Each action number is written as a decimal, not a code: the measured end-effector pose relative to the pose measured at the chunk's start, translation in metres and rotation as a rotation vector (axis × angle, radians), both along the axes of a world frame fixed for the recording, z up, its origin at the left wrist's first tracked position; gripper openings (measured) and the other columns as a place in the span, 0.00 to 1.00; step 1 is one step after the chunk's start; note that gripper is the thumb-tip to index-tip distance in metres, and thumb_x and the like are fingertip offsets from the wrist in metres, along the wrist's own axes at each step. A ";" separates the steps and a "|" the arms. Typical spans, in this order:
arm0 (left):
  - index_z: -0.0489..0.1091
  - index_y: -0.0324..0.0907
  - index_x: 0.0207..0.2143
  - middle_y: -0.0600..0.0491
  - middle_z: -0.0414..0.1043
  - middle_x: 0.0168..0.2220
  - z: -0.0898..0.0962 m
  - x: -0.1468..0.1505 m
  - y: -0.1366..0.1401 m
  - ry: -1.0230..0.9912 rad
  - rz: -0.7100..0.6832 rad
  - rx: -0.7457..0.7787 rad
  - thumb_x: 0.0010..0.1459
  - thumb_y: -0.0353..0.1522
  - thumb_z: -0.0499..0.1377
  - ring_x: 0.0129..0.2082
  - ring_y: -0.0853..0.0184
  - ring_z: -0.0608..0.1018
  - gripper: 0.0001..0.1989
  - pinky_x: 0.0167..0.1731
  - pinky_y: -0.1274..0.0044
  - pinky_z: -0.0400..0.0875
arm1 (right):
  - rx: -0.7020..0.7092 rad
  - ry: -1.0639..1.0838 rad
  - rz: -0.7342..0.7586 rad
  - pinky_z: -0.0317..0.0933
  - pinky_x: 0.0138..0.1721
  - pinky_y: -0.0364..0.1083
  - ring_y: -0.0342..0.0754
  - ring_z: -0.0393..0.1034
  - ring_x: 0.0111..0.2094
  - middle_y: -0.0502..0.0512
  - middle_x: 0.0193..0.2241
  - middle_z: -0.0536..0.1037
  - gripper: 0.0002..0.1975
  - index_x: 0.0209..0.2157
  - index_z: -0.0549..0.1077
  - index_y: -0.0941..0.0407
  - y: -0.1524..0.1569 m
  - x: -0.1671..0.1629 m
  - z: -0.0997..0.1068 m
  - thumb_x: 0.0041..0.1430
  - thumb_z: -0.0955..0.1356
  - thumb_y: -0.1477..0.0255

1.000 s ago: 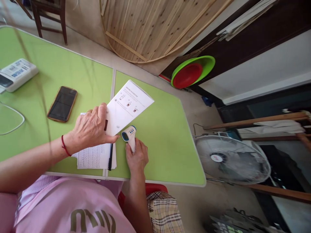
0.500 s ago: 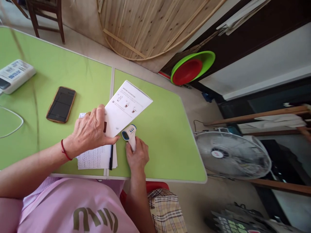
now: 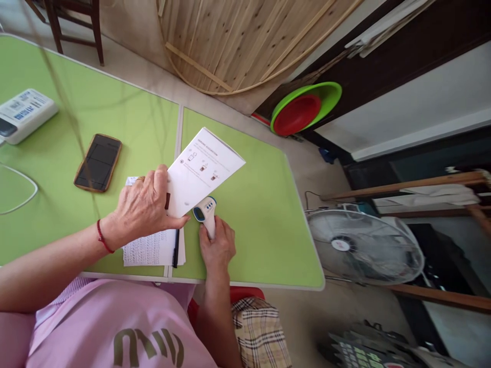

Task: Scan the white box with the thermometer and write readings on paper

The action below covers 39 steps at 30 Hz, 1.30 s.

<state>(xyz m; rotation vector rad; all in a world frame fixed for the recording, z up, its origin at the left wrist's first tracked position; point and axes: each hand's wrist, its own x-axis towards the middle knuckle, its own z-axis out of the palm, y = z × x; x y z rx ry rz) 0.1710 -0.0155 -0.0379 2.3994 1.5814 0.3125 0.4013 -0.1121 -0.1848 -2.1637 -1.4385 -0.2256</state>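
My left hand (image 3: 143,204) grips a white box (image 3: 203,168) by its near end, thumb along the lower edge. Small cup drawings and print show on the box's upper face, and it hangs tilted over the table. Closed round the handle of a white and blue infrared thermometer (image 3: 207,212) is my right hand (image 3: 218,245); the thermometer's small screen and buttons face up, just beside the box's lower corner. Under my left hand lie sheets of handwritten paper (image 3: 143,250), partly covered, with a black pen (image 3: 176,249) across their right side.
A phone (image 3: 97,162) in a brown case lies on the green table (image 3: 261,220), left of the box. Farther left sit a white device (image 3: 28,115) and a white cable (image 3: 32,191). A fan (image 3: 364,245) stands beyond the table's right edge, and basins (image 3: 299,110) lean behind.
The view has shifted slightly. The box sits a touch farther right and nearer the thermometer's head; both hands keep their holds.
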 end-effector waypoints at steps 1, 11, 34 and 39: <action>0.58 0.32 0.60 0.39 0.76 0.42 0.001 0.000 0.000 0.008 -0.001 0.002 0.53 0.59 0.61 0.41 0.46 0.82 0.47 0.30 0.67 0.75 | 0.003 0.000 -0.001 0.70 0.51 0.59 0.61 0.73 0.48 0.71 0.48 0.80 0.26 0.52 0.76 0.62 0.000 0.000 0.000 0.64 0.63 0.58; 0.57 0.31 0.60 0.39 0.77 0.40 0.001 -0.001 0.000 0.028 -0.015 0.024 0.54 0.60 0.61 0.40 0.45 0.83 0.48 0.29 0.66 0.74 | -0.002 0.013 -0.014 0.70 0.51 0.59 0.60 0.73 0.48 0.71 0.48 0.80 0.26 0.52 0.76 0.61 0.001 0.000 0.000 0.63 0.63 0.58; 0.64 0.43 0.51 0.46 0.77 0.47 -0.048 -0.040 0.039 -1.452 -0.101 -0.780 0.50 0.39 0.70 0.44 0.55 0.81 0.29 0.37 0.70 0.77 | 0.114 0.180 0.005 0.71 0.50 0.60 0.61 0.75 0.47 0.70 0.46 0.81 0.28 0.49 0.78 0.60 0.003 0.004 -0.004 0.60 0.66 0.51; 0.67 0.42 0.47 0.51 0.80 0.38 -0.074 -0.041 0.041 -1.668 -0.119 -0.977 0.46 0.35 0.70 0.33 0.63 0.81 0.26 0.31 0.74 0.78 | 0.481 0.655 -0.064 0.70 0.44 0.54 0.55 0.75 0.42 0.62 0.44 0.78 0.30 0.52 0.74 0.57 -0.008 -0.019 0.042 0.54 0.73 0.52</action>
